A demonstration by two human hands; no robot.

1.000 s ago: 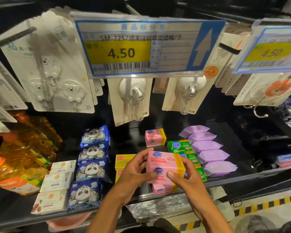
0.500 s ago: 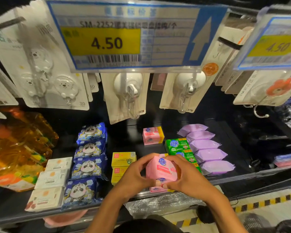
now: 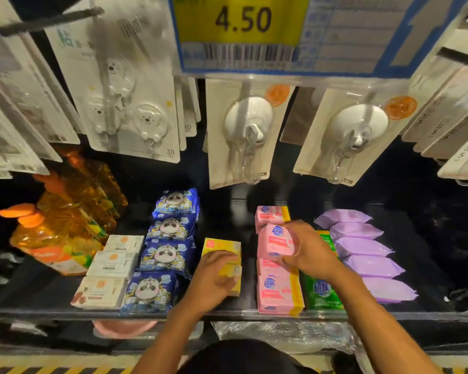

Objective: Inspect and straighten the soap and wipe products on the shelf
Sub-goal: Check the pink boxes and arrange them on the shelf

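The shelf (image 3: pixel 38 295) is stocked in rows that run front to back. At the left, bottles of orange liquid (image 3: pixel 65 225) are stood. Beside them a row of white boxes (image 3: pixel 111 265) is laid, then a row of blue panda wipe packs (image 3: pixel 168 255). Yellow soap boxes (image 3: pixel 222 247) are set near the middle, and a row of pink soap boxes (image 3: pixel 278 292) just to their right. Green soap boxes (image 3: pixel 322 290) are placed touching the pink row, partly hidden by the right forearm. Purple wipe packs (image 3: pixel 362 247) are overlapped in a row at the far right. Hook cards (image 3: pixel 251 130) are hung above, under a price tag (image 3: pixel 241 20) marked 4.50.

One pink soap box (image 3: pixel 276 241) is gripped by the right hand (image 3: pixel 308 252), fingers curled round it, over the middle of the pink row. The front yellow box is clasped between fingers and thumb of the left hand (image 3: pixel 214 279).

Half a second ago this pink box was held by both hands in front of the shelf edge. It is now carried by the right hand alone, further back, and the left hand has been moved to the yellow boxes.
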